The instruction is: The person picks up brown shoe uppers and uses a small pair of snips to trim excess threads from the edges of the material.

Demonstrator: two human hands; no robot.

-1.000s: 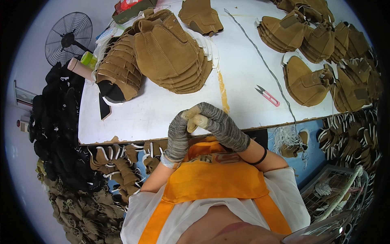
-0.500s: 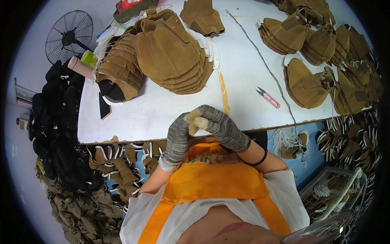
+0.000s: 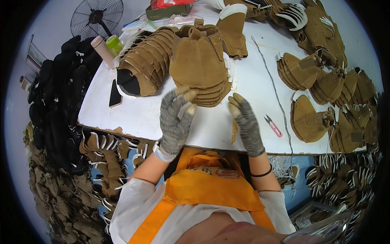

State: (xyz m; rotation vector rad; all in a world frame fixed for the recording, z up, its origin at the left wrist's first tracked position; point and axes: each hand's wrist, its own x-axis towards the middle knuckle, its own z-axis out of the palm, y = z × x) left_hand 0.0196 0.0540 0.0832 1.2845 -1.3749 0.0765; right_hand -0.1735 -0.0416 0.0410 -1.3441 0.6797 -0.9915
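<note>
Hands (image 3: 174,122) parted, reaching stack (image 3: 201,65) fwd.

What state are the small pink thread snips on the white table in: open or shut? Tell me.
Open: the small pink thread snips lie flat on the white table with blade tips spread apart.

Bright, even light falls from overhead; shadows are soft, the view is sharp, and fisheye bending darkens the rim.
</note>
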